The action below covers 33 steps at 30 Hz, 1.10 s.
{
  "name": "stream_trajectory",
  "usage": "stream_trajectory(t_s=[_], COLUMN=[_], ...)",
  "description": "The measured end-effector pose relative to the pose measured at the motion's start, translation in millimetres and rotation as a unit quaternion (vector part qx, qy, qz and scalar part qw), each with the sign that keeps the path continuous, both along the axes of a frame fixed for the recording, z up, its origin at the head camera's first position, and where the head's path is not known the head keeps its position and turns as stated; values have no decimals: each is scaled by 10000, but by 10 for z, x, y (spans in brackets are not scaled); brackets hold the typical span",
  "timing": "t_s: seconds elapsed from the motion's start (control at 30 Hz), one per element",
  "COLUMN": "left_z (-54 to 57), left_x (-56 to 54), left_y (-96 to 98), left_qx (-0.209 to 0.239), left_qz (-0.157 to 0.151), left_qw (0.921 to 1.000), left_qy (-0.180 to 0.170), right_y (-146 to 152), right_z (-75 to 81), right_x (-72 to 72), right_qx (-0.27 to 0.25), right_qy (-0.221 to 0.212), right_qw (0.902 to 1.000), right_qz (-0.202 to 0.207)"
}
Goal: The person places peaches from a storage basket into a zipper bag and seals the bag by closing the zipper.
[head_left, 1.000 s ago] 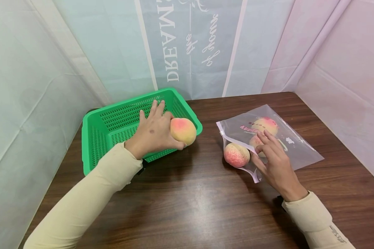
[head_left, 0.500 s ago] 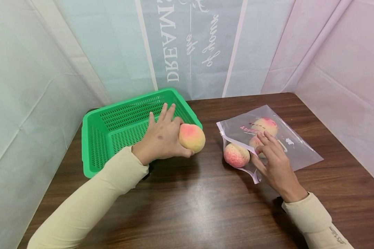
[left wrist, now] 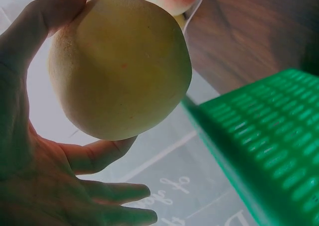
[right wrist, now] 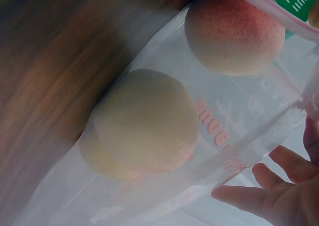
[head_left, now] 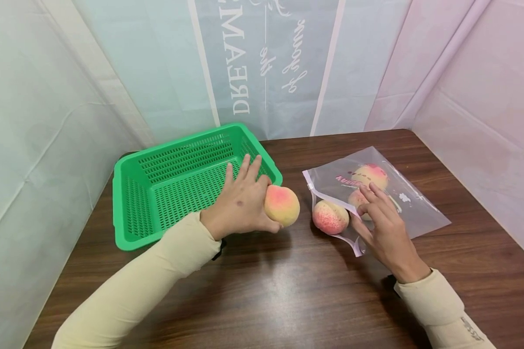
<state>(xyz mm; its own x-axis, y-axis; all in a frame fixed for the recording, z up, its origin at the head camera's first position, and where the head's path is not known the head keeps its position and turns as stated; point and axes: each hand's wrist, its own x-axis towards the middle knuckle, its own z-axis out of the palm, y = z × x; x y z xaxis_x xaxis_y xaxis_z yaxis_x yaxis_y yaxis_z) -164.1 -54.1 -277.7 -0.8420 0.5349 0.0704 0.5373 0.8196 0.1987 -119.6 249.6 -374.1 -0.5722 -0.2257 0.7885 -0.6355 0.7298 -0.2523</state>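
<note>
My left hand pinches a yellow and pink peach between thumb and index finger, the other fingers spread. It holds the fruit just beyond the green basket's near right corner. In the left wrist view the peach fills the grip. A clear zip bag lies on the right, its mouth facing left. My right hand pinches the bag's edge by thumb and index finger. One speckled peach sits in the mouth; two more, a far peach and a partly hidden peach, lie deeper inside.
The green perforated basket stands at the left back of the brown wooden table, with no fruit visible in it. Its rim rises close to my left hand. A printed cloth hangs behind the table, with pale cloth walls at both sides.
My left hand has carried the peach out from over the basket's edge, rightward and nearer to me, toward the bag. My right hand and the bag have stayed in place.
</note>
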Motion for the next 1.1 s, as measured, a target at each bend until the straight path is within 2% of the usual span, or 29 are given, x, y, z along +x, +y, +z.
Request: stream_trajectory(t_s=[0.3, 0.6, 0.93, 1.1], left_z=[-186, -295, -396, -445], left_x=[45, 72, 108, 118], left_y=[107, 220, 355, 421], left_qx=[-179, -462, -566, -583], left_qz=[-222, -430, -689, -705], left_qw=[9995, 9970, 9943, 9935], left_qy=[140, 458, 590, 683], right_y=[1, 4, 4, 5], right_z=[6, 5, 6, 4], right_x=[-4, 5, 13, 17], right_qx=[5, -46, 4, 14], right_qy=[-3, -79, -20, -32], right_qw=[10000, 10000, 10000, 10000], right_qz=[19, 23, -22, -1])
